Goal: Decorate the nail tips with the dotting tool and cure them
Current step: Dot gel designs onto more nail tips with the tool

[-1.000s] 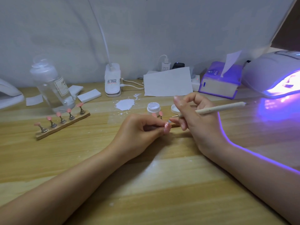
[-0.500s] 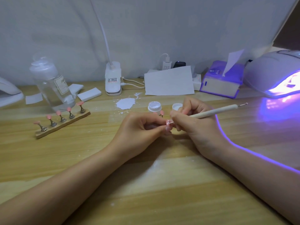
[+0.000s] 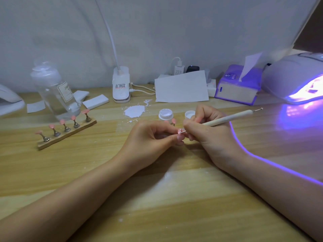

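Head view: left hand point(image 3: 150, 137) pinches a nail tip point(image 3: 179, 131); right hand point(image 3: 208, 131) grips the dotting tool point(image 3: 227, 117), touching it, near the jar point(image 3: 165, 115).

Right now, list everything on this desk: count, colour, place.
nail tips on wooden stand: five, pink, left
held nail tip: one, pink with white dots, centre
dotting tool: one, cream, tip on held nail tip
gel pot: one, white, open, behind hands
pot lid: one, white, beside pot
curing lamp: one, white, lit violet, right
tissue box: one, purple, back right
clear bottle: one, back left
left hand: pinches held nail tip
right hand: grips dotting tool
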Action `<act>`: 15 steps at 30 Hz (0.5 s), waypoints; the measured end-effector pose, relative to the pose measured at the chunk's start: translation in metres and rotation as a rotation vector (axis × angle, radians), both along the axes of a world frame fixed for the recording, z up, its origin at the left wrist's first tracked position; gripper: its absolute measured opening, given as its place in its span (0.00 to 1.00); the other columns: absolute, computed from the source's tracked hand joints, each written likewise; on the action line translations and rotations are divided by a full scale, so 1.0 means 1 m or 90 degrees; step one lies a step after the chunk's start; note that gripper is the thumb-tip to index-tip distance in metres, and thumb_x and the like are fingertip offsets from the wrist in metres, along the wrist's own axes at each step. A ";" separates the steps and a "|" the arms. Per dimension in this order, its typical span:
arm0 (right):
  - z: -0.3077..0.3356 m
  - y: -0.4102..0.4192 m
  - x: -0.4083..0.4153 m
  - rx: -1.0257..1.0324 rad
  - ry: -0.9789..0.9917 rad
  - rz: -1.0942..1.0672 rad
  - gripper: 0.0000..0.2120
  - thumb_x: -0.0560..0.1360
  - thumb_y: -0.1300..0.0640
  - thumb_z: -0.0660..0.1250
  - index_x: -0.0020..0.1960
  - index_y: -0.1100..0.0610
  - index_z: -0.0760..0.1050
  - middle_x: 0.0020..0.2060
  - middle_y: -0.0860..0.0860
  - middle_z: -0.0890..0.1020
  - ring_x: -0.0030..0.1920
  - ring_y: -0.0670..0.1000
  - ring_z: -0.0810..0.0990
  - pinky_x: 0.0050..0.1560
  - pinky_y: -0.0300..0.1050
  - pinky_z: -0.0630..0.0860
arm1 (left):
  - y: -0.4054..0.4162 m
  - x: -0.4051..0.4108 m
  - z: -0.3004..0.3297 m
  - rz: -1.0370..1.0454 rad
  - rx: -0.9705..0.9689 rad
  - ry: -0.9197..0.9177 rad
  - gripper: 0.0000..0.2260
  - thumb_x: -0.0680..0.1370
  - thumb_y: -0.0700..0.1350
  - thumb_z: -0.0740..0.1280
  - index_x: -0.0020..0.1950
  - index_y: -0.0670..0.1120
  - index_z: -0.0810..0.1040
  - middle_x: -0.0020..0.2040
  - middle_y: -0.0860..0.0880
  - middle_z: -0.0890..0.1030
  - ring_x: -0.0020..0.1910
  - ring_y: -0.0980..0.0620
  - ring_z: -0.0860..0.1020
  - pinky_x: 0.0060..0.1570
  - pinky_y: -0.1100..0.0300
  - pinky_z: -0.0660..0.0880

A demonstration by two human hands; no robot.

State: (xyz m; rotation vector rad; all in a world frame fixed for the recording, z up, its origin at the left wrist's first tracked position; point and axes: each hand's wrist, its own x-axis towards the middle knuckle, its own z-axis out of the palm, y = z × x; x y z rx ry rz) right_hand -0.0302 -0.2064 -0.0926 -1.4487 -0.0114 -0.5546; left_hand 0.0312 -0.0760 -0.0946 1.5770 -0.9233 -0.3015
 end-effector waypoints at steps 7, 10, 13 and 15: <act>-0.002 -0.001 0.001 -0.013 0.002 -0.004 0.18 0.69 0.74 0.65 0.28 0.59 0.62 0.18 0.48 0.73 0.23 0.45 0.75 0.27 0.32 0.70 | 0.000 0.001 -0.001 0.002 0.014 -0.008 0.06 0.69 0.39 0.71 0.39 0.50 0.83 0.36 0.52 0.84 0.37 0.59 0.82 0.46 0.69 0.76; -0.002 -0.001 0.001 -0.022 0.005 -0.002 0.18 0.69 0.74 0.64 0.28 0.58 0.62 0.18 0.48 0.73 0.24 0.46 0.77 0.28 0.32 0.71 | 0.000 0.000 0.000 0.005 0.020 -0.020 0.03 0.67 0.46 0.70 0.38 0.53 0.83 0.36 0.53 0.84 0.37 0.61 0.81 0.51 0.69 0.74; -0.001 -0.001 0.001 -0.023 0.006 -0.003 0.18 0.69 0.74 0.64 0.28 0.58 0.62 0.18 0.48 0.73 0.24 0.47 0.77 0.28 0.33 0.72 | 0.000 0.000 0.000 0.004 0.023 -0.030 0.04 0.66 0.47 0.70 0.39 0.52 0.83 0.36 0.52 0.84 0.38 0.60 0.81 0.53 0.68 0.74; -0.001 -0.001 0.001 -0.017 0.005 0.001 0.17 0.69 0.74 0.64 0.28 0.59 0.62 0.18 0.48 0.73 0.24 0.46 0.77 0.27 0.32 0.71 | 0.000 0.001 -0.001 0.006 0.020 -0.019 0.04 0.66 0.47 0.70 0.38 0.54 0.83 0.36 0.51 0.84 0.38 0.60 0.81 0.53 0.67 0.74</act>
